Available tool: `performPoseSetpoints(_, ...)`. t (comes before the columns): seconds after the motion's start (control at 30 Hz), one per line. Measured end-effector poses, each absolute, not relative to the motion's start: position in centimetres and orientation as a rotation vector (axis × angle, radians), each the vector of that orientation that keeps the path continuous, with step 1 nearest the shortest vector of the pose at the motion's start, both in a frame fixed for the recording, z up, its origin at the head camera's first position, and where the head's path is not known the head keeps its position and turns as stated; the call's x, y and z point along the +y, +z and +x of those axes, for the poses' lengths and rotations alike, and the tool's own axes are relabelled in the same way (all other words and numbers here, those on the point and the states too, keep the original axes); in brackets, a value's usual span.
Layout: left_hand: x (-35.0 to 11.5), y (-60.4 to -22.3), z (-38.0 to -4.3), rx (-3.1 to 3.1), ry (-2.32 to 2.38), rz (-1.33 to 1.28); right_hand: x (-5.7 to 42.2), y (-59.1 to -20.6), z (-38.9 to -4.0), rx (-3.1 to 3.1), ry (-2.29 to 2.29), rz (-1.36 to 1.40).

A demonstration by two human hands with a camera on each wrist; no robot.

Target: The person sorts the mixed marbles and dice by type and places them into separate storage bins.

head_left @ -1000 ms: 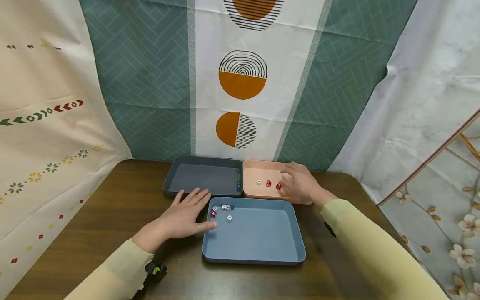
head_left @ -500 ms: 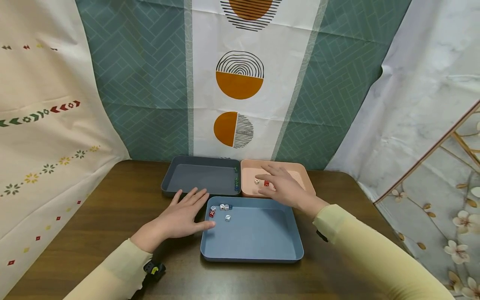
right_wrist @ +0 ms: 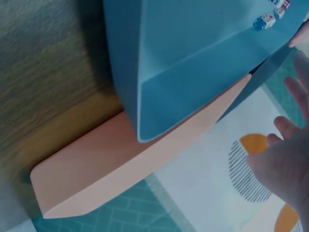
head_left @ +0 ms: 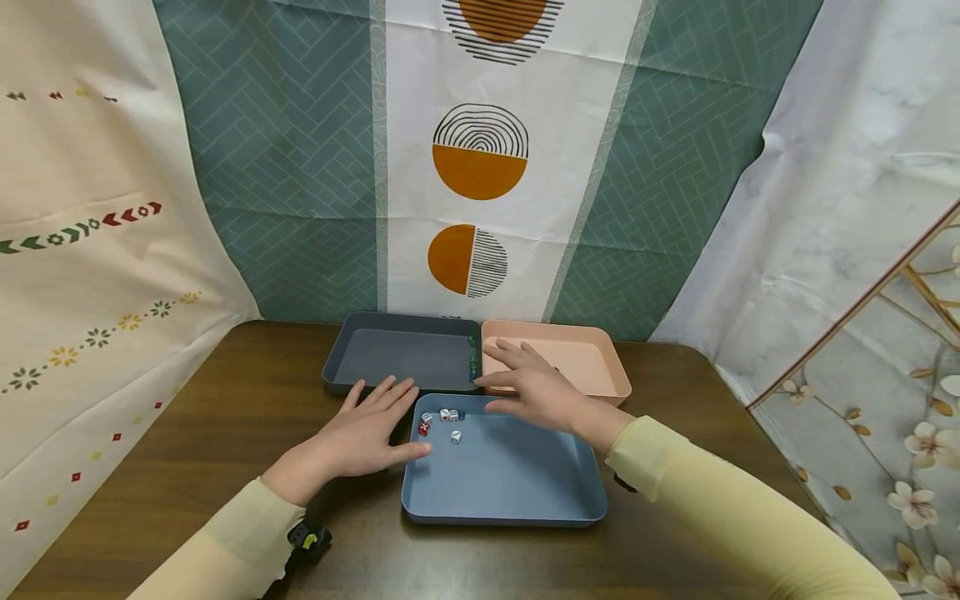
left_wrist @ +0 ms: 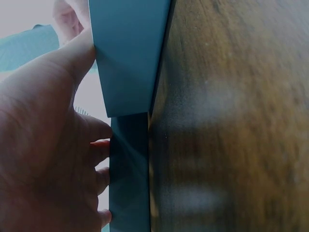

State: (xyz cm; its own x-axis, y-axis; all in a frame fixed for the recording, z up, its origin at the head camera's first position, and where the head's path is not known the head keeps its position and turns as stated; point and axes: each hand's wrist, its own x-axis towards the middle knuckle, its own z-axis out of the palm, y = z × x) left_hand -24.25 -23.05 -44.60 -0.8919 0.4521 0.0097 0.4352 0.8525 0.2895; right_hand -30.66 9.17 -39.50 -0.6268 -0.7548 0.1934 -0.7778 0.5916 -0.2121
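My left hand (head_left: 360, 442) is spread flat at the left wall of the blue tray (head_left: 517, 475), thumb over the rim and fingers by the dark grey tray (head_left: 401, 354). In the left wrist view its thumb lies along the blue wall. My right hand (head_left: 536, 387), fingers extended and holding nothing, hovers where the blue tray meets the pink tray (head_left: 603, 375). White dice (head_left: 456, 437), a red die (head_left: 424, 428) and a blue die (head_left: 461, 415) lie in the blue tray's far left part. Most of the pink tray's dice are hidden behind the right hand.
Green dice (head_left: 473, 362) and a blue die line the dark tray's right wall. All three trays sit on a brown wooden table (head_left: 247, 417). A patterned cloth (head_left: 480, 250) hangs right behind the trays, with more cloth at both sides.
My right hand has moved left and nearer, from the pink tray's right side to its front left corner by the blue tray. The left hand stays in place.
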Motion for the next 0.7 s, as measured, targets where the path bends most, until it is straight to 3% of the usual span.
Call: performPoseSetpoints(0.7, -23.3, -44.8, -24.3, 2.954, 0.447, 0.727, 6.5, -41.6, -30.8, -2.801, 0.268, 1.390)
